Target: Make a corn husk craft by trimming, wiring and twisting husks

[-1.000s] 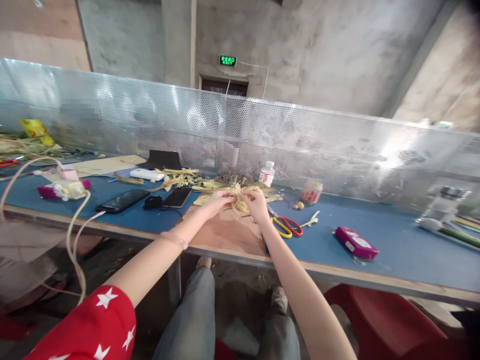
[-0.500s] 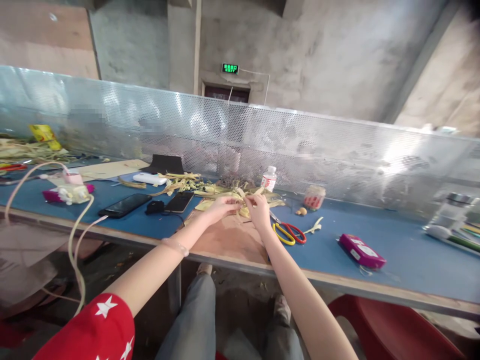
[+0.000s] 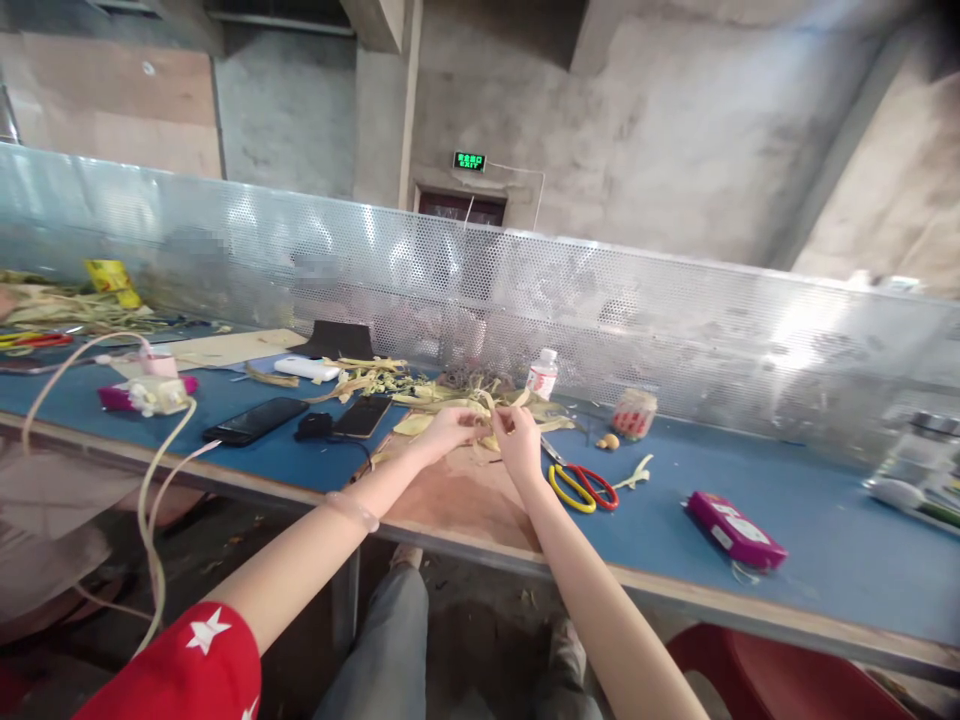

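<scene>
My left hand [image 3: 451,430] and my right hand [image 3: 519,440] meet above a brown board [image 3: 461,500] at the table's front. Both have their fingers closed in a pinch on a pale strip of dried husk [image 3: 486,402], which curls up between them. Its lower part is hidden by the fingers. Behind the hands lies a heap of yellowish dried husks [image 3: 427,395], with a darker tangle of thin stems at the back. Scissors [image 3: 583,488] with one yellow and one red handle rest just right of my right hand, next to a loose husk scrap [image 3: 636,472].
A white bottle [image 3: 542,375], a jar [image 3: 634,415] and a purple packet [image 3: 735,530] stand or lie to the right. Phones [image 3: 255,421], a power strip [image 3: 154,394] and hanging cables are left. A perforated metal screen [image 3: 570,300] closes the table's back.
The whole view has tilted slightly upward, so things sit a little lower. Both hands stay together at the husk strip, with only small finger movement.
</scene>
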